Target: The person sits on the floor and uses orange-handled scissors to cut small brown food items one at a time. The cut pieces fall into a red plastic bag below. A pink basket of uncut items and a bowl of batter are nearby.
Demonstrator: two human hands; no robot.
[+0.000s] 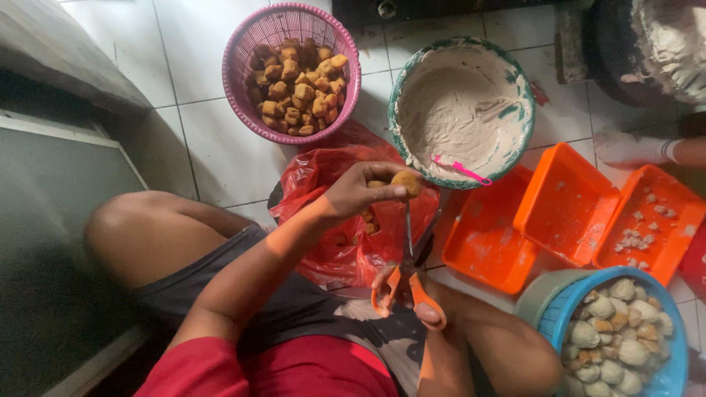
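Golden-brown and puffy, the fried tofu piece (407, 181) sits pinched in the fingertips of the left hand (358, 192), held up over the red plastic bag (323, 220) that lies on the white tiled floor (213, 147). Directly on the near side of it come the scissors (409, 257): their blades run as a long thin line from near to far, tips pointing straight up at the underside of the tofu and almost touching it. The right hand (401, 290) is closed through the orange handles, nearer to the body than the left, so the tool's axis lines up with the piece. How far apart the blades stand cannot be told.

Further out, a pink basket (243, 88) of more fried tofu stands far left. A green-rimmed bowl (515, 81) smeared with pale paste, a pink spoon (463, 170) on its edge, stands far right. Orange trays (485, 250) lie to the right, and a blue basin (673, 367) of filled pieces sits near right. Another person's pale-gloved hand (629, 149) rests at the right edge.
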